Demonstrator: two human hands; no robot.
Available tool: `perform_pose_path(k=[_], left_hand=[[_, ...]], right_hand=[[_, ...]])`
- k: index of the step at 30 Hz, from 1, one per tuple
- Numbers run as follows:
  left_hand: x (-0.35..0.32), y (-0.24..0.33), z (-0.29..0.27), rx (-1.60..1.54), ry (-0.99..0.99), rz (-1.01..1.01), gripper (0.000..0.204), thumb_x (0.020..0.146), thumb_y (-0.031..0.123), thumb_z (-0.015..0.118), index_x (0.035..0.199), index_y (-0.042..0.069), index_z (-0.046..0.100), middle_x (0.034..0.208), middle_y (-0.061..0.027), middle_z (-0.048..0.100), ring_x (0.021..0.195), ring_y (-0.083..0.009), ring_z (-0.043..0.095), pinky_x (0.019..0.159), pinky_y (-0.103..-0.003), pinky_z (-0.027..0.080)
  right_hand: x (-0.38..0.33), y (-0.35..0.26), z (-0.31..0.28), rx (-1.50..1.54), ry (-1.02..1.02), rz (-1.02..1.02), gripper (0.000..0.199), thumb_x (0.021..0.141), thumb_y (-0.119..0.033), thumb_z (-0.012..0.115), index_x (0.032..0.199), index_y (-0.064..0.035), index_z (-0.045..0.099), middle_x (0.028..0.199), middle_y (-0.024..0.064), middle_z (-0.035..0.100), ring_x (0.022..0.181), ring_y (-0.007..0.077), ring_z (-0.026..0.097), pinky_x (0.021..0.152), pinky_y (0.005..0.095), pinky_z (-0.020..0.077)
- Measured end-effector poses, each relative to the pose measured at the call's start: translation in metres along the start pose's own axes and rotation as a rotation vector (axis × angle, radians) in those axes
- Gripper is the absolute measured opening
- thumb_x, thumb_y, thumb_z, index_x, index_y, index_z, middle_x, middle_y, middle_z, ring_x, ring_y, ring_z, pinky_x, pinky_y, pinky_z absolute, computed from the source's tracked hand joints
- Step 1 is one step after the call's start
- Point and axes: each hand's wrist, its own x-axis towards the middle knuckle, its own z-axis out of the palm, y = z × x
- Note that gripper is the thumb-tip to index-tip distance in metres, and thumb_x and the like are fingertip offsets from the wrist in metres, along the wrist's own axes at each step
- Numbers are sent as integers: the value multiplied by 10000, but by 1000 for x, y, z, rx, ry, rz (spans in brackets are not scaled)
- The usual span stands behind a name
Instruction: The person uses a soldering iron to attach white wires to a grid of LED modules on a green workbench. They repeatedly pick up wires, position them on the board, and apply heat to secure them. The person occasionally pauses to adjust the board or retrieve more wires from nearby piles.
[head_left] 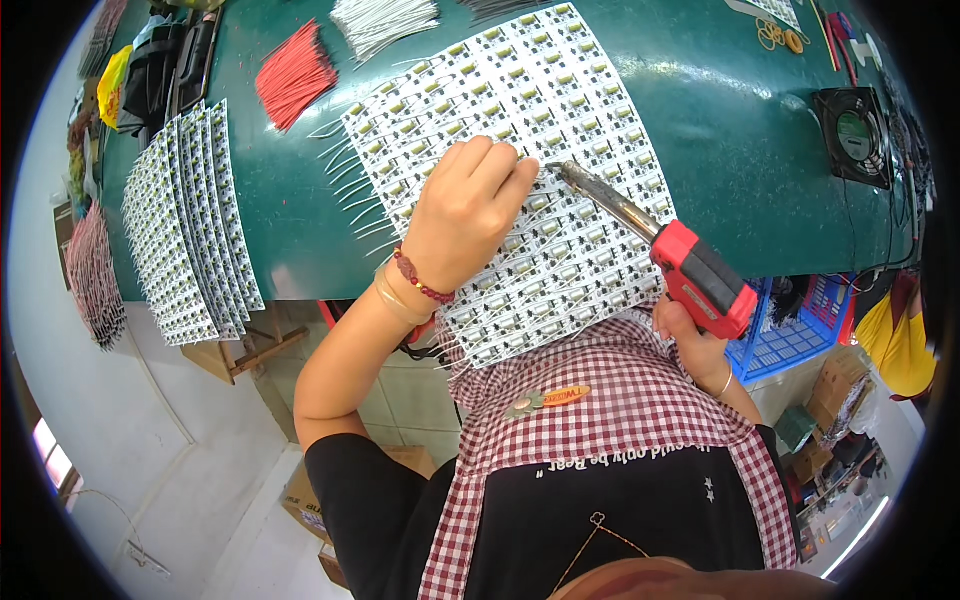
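A large white panel of small circuit boards (600, 110) lies at the middle of the table, its near end overhanging the edge by my apron. Over this panel my left hand (468, 205) is closed, thumb and forefinger pinched together; what they grip is hidden. In my right hand (690, 335) is a red and black soldering gun (705, 280), fingers wrapped round its handle. Its metal tip points left and ends close beside my left fingertips, just above the boards. Thin white wires (345, 190) stick out along the panel's left side, and others lie across its rows.
Bundles of red wires (297, 75) and white wires (382, 22) lie on the green table (740, 170) beyond the panel. Several more board panels (185, 225) are stacked at the left edge. A black fan (855, 138) stands at the right, above a blue plastic basket (790, 335).
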Motion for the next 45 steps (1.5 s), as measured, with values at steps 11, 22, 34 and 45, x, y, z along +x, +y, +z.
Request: perform_pose_path(k=[11,22,34,45], left_hand=[[4,-3,-1,4,-30,30,254,659,-32,630,908,-6,668,740,-64,460,708,-214,503,645,-329,444],[-2,-1,-3,46,-33,32,262,668,-28,641,927,-9,673,767,-60,517,719,-205,530,646,-326,450],[0,0,-5,23,-43,15,257,672,-20,635,926,-4,663,782,-66,515,737,-215,534,658,-324,460],[0,3,-8,148,-91,22,205,713,25,644,917,20,670,788,-43,535,754,-195,548,673,-317,428]], right_hand=[[-3,1,0,32,0,-6,268,968,-231,567,997,30,518,632,41,492,544,125,482,541,288,432],[-1,-7,4,56,42,51,171,951,-127,555,836,-3,527,642,64,511,552,146,498,538,290,431],[-4,6,-1,-23,-8,-52,276,958,-157,562,1142,41,504,641,46,505,551,128,486,548,297,439],[3,-9,0,172,13,11,460,940,-246,615,1253,56,464,624,34,493,510,109,453,536,291,432]])
